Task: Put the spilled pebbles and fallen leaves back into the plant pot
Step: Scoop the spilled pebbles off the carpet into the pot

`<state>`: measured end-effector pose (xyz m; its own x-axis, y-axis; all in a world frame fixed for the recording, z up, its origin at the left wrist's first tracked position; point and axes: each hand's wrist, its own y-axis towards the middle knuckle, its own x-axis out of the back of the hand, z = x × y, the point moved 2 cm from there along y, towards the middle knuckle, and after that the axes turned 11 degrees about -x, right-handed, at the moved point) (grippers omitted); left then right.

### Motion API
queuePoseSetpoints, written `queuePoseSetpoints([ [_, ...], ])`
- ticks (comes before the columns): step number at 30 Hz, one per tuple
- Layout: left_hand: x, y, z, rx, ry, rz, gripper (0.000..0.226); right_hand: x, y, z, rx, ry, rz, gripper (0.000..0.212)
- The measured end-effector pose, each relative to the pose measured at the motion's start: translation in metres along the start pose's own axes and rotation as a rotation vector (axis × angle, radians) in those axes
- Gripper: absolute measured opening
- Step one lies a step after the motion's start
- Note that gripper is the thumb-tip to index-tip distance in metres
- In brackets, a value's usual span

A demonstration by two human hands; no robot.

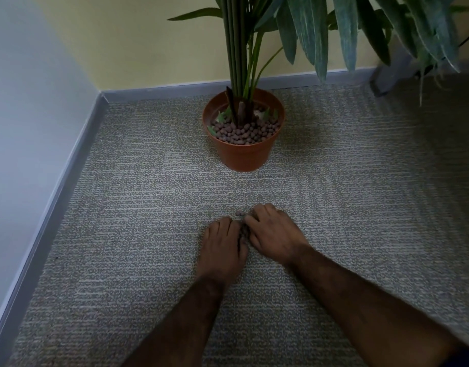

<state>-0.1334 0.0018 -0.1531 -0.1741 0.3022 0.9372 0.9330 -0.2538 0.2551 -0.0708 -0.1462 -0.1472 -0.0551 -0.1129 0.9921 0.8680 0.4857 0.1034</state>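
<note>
Head-worn wide-angle camera looks forward and down at carpet (122,207), hands nearest, plant pot (243,152) farther ahead.

The plant pot (243,152) is a round terracotta-orange plastic one, standing upright on the carpet, filled nearly to the rim with brown pebbles plus a few small green leaves (220,118) around the stems. A little clump of spilled pebbles (242,224) sits on the carpet, well in front of it.
</note>
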Motion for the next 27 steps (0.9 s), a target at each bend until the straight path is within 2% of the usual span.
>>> queuePoseSetpoints([
  [5, 0.002, 0.011, 0.005, -0.068, -0.02, 0.03, 0.018, -0.001, 0.001, 0.003, -0.078, -0.002, -0.006, 0.025],
  [9, -0.001, 0.008, 0.0, -0.019, 0.017, 0.05, 0.019, -0.006, -0.003, 0.003, -0.113, -0.019, -0.013, 0.027],
  [12, -0.003, 0.006, -0.004, -0.006, 0.065, 0.005, 0.018, -0.004, -0.004, 0.003, -0.112, -0.037, -0.048, 0.026],
  [16, -0.002, 0.009, -0.005, -0.042, 0.091, 0.013, 0.024, 0.0, -0.004, 0.002, -0.104, -0.031, -0.029, 0.037],
  [19, 0.002, 0.015, -0.005, -0.037, 0.08, 0.027, 0.03, 0.004, -0.003, 0.0, -0.182, 0.1, 0.018, 0.045],
  [23, 0.009, 0.021, -0.005, 0.037, 0.057, 0.022, 0.02, 0.016, -0.004, -0.004, -0.356, 0.347, -0.079, 0.037],
  [25, 0.009, 0.022, 0.0, 0.135, 0.017, 0.053, 0.03, 0.022, -0.001, -0.004, -0.476, 0.496, -0.086, 0.037],
  [27, 0.006, 0.023, 0.006, 0.262, -0.046, 0.047, 0.042, 0.029, 0.002, -0.002, -0.654, 0.797, -0.129, 0.042],
])
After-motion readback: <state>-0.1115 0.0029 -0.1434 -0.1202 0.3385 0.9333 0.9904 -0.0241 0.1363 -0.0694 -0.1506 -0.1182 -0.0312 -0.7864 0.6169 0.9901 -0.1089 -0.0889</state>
